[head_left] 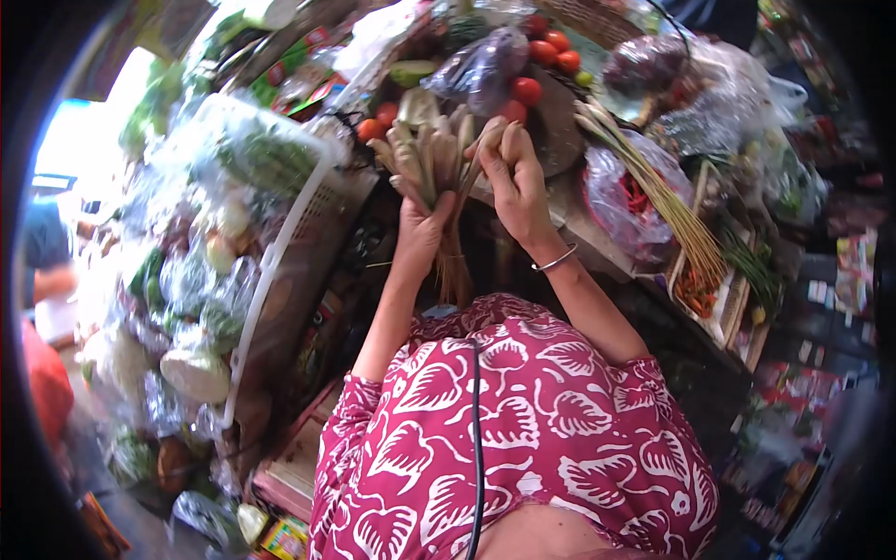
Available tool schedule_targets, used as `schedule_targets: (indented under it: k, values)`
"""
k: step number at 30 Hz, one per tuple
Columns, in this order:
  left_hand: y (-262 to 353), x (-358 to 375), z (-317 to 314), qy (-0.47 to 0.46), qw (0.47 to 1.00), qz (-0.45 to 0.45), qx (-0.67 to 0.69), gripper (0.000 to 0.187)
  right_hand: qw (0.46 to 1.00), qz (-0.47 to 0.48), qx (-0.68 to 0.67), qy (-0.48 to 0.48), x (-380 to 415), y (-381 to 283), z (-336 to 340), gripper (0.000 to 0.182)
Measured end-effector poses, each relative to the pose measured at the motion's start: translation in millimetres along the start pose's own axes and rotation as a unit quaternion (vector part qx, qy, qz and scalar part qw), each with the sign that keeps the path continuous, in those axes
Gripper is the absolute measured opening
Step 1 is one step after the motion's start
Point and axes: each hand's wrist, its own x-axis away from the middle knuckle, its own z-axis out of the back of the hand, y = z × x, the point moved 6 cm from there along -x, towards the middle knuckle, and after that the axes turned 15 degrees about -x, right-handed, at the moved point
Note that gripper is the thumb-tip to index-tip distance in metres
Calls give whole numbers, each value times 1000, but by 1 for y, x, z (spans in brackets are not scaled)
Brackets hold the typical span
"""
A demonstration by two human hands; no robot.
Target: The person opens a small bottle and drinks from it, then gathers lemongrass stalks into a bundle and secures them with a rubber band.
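Note:
A bunch of lemongrass (pixel 425 154) stands upright in front of my chest, its pale thick ends up and its thin brownish leaves hanging down. My left hand (pixel 423 227) is closed around the middle of the bunch. To the right, my right hand (pixel 515 173), with a bangle on the wrist, has its fingers curled in a pinch at the upper end of a lemongrass stalk along the bunch's edge. The fingertips partly hide that stalk. Red tomatoes (pixel 527 91) lie just beyond both hands, near a purple vegetable in plastic (pixel 493 70).
On the left stands a white plastic crate (pixel 280 252) heaped with bagged vegetables. At right are a bundle of long thin stalks (pixel 658 191), a bag of red chillies (pixel 635 191) and a box of small chillies (pixel 695 291). Another person's arm (pixel 54 280) shows at far left.

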Motion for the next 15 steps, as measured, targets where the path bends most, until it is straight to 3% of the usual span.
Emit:
schedule_targets:
  k: [2,3,4,5,6,8,10,11,13,14,15]
  values:
    - [7,3,-4,9,998,-32,-46,30,999,31,-13,32,-16,-36,4,11]
    - [-7,-3,-4,-36,996,-34,-72,38,997,47,9,59,-26,-61,5,12]
    - [-15,-5,-6,-46,996,-35,-71,38,990,-3,-73,117,-37,-86,2,14]
    - [-17,-2,-6,-42,992,-72,-99,43,991,62,-58,102,-46,-109,14,16]
    - [-19,0,-5,-35,985,-111,-127,49,988,89,31,119,-56,-145,11,26]
    - [-24,5,0,-38,981,-103,-162,57,970,35,235,53,-84,-195,29,22]
    - [-20,10,9,-5,990,-89,-107,57,911,-53,408,10,-103,-188,34,28]
    - [-13,13,14,28,991,-91,-98,57,911,-52,409,13,-108,-175,56,28]
    - [-10,15,23,44,993,-56,-93,47,796,-20,595,-112,-105,-117,120,27]
    - [-12,16,28,62,994,-19,-90,37,772,-101,616,-119,-102,-80,166,33]
    - [-14,16,33,95,993,-38,-66,31,742,-182,633,-123,-95,-46,204,41]
